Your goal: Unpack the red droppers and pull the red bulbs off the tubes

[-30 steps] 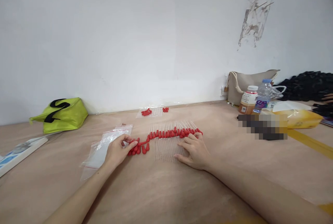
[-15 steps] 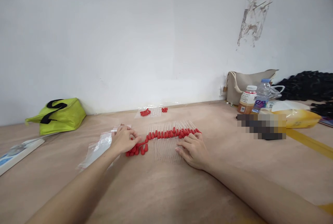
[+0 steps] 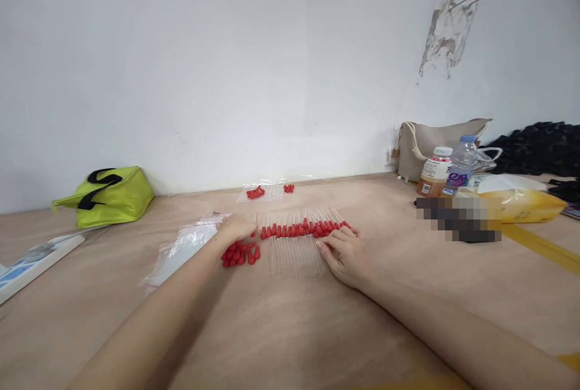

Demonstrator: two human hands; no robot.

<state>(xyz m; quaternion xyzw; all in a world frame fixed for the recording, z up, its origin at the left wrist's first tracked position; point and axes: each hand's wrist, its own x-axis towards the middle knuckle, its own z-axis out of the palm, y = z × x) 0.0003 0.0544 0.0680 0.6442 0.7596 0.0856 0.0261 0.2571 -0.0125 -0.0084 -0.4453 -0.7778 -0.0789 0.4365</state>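
My left hand (image 3: 236,228), slightly blurred, is closed with its fingers around a red rubber dropper bulb (image 3: 252,234), at the left end of a row. The row is made of red bulbs (image 3: 290,231) on thin clear dropper tubes (image 3: 281,217) that point towards the wall. Below it lies a bed of bare clear tubes (image 3: 294,257), side by side. A loose pile of red bulbs (image 3: 235,254) sits under my left wrist. My right hand (image 3: 347,251) rests at the row's right end, thumb and forefinger together beside the bare tubes; what they pinch is too small to tell.
Clear plastic bags (image 3: 181,251) lie left of the pile. Near the wall is another bag (image 3: 272,192) with red bulbs. A lime-green pouch (image 3: 113,199) and a white-edged box (image 3: 40,263) are at left; bottles (image 3: 435,172), a grey bag (image 3: 412,160) and a yellow pack (image 3: 521,205) at right.
My left hand has moved up and right from the loose bulbs to the row's left end. My right thumb and forefinger have come together by the bare tubes. The view has shifted slightly.
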